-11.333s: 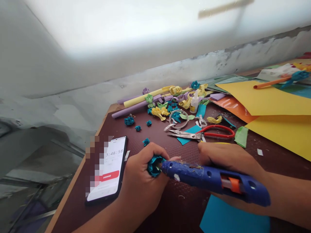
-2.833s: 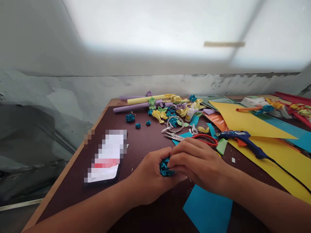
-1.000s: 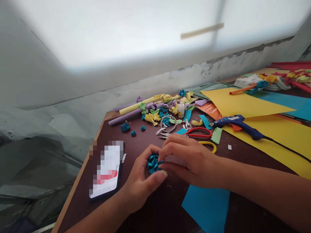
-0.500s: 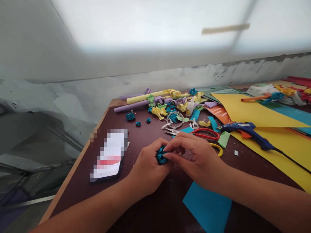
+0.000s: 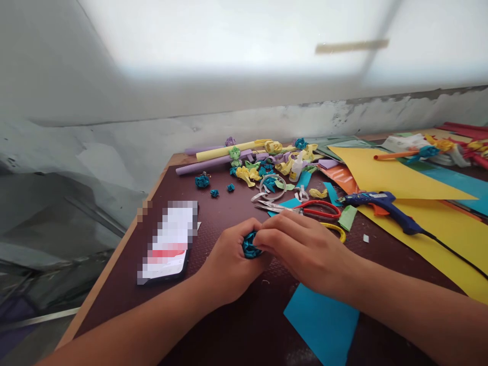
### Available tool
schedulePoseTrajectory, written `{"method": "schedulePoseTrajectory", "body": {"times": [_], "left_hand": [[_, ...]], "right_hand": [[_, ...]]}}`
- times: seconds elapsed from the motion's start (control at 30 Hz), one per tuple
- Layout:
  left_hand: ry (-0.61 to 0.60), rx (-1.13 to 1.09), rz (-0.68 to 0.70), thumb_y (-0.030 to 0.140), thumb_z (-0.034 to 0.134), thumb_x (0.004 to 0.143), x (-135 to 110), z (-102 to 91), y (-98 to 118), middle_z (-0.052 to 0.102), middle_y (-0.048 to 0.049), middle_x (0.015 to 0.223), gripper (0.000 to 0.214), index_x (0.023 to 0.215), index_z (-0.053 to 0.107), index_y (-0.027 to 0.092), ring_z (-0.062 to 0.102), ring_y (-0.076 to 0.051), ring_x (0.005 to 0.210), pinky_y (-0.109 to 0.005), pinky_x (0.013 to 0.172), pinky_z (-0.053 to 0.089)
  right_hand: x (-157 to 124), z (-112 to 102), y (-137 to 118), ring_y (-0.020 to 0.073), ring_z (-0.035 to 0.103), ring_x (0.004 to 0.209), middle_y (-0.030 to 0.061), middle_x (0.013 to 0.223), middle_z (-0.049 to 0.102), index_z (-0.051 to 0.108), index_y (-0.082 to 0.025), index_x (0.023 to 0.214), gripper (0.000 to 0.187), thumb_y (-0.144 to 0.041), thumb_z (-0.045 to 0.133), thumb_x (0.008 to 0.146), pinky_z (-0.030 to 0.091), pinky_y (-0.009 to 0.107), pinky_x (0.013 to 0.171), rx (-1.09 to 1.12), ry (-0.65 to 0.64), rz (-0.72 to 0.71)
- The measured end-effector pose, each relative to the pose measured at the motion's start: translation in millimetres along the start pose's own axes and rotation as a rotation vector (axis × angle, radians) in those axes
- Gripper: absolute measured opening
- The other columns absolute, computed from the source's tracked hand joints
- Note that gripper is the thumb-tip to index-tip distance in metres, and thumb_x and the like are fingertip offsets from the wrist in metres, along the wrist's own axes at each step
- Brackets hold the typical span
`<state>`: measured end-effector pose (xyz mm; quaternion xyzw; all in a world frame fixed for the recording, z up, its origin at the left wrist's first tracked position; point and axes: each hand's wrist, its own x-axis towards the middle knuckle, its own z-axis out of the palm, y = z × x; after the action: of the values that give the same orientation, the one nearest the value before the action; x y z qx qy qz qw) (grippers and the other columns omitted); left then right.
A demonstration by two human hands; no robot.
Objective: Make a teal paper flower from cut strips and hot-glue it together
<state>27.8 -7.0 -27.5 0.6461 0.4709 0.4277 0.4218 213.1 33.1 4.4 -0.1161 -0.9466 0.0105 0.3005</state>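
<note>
Between my hands is a teal paper flower with crumpled, curled petals. My left hand is closed around its side and underside. From the right, my right hand reaches over with bent fingers, their tips against the flower's right edge; the thumb is mostly hidden. Just beyond my fingers lie scissors with a red and a yellow handle. A blue paper sheet rests on the table below my right wrist.
A phone lies to the left. Small teal paper pieces, rolled paper tubes, a glue bottle and a tape ring are farther back. A blue glue gun with a cord sits on yellow sheets at right.
My right hand's fingers have curled further down over the flower, and its thumb has gone out of sight. My left hand keeps its hold. The view has shifted slightly.
</note>
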Motion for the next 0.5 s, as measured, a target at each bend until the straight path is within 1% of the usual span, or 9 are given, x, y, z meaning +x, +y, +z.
{"method": "schedulePoseTrajectory", "body": {"times": [0.1,0.17,0.33,0.5], "left_hand": [[-0.03,-0.001,0.018,0.014,0.067,0.079,-0.9,0.2,2.1,0.055,0.0042,0.074,0.011,0.08,0.056,0.018,0.044,-0.012,0.068,-0.026,0.06,0.037],[-0.047,-0.002,0.036,0.013,0.066,0.079,-1.3,-0.2,3.6,0.056,0.0033,0.077,0.01,0.08,0.057,0.017,0.045,-0.012,0.07,-0.026,0.062,0.038],[-0.069,0.002,0.055,0.008,0.065,0.076,-1.5,-1.0,5.2,0.054,0.0038,0.075,0.013,0.078,0.055,0.017,0.043,-0.012,0.07,-0.026,0.062,0.038],[-0.143,-0.043,0.106,0.008,0.066,0.076,-3.1,-1.5,6.5,0.055,0.0035,0.076,0.012,0.079,0.057,0.016,0.045,-0.011,0.07,-0.024,0.063,0.04]], "right_hand": [[1.6,-1.4,-0.9,0.0211,0.057,0.086,0.0122,0.095,0.066,0.063,-0.01,0.109,0.029,-0.01,0.034,0.106,0.049,0.035,0.078,-0.024,-0.023,-0.031],[1.5,-0.3,-0.4,0.0216,0.056,0.086,0.0122,0.094,0.065,0.064,-0.01,0.106,0.031,-0.011,0.033,0.106,0.048,0.035,0.078,-0.034,-0.021,-0.032],[0.7,2.7,0.6,0.0214,0.056,0.085,0.0102,0.092,0.065,0.063,-0.013,0.102,0.027,-0.012,0.036,0.106,0.046,0.036,0.078,-0.056,-0.012,-0.035],[3.3,-1.9,-1.8,0.0212,0.052,0.077,0.0091,0.085,0.064,0.062,-0.015,0.097,0.034,-0.016,0.03,0.107,0.042,0.036,0.071,-0.099,-0.002,-0.099]]}}
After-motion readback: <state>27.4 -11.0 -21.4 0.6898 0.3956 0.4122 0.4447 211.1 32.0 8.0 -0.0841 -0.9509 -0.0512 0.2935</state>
